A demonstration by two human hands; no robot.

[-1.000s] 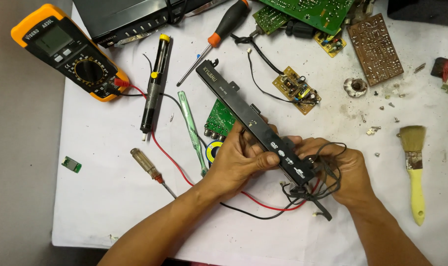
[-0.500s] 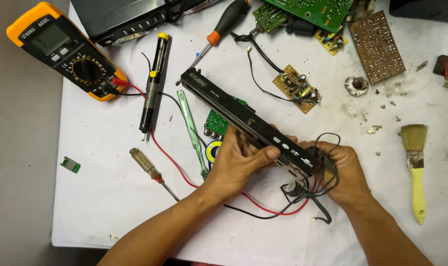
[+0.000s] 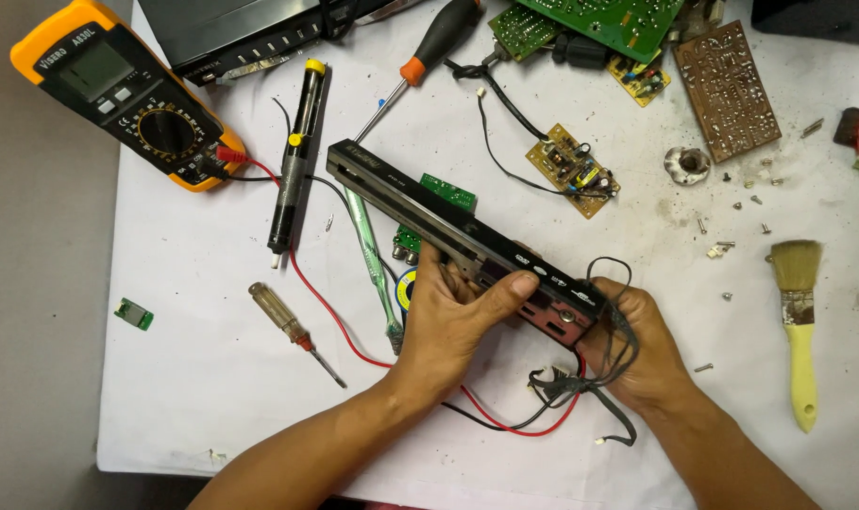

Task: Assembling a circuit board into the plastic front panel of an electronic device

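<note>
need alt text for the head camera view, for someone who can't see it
Two bare hands, left hand and right hand, hold a long black panel with dangling black wires over a white table. A multimeter, screwdrivers, circuit boards and a brush lie around.

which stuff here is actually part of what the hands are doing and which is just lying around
In hand:
- long black front panel, gripped by left hand and right hand
- black wire bundle at the right hand

Lying about:
- multimeter
- orange-handled screwdriver
- yellow brush
- small circuit board
- desoldering pump
</note>
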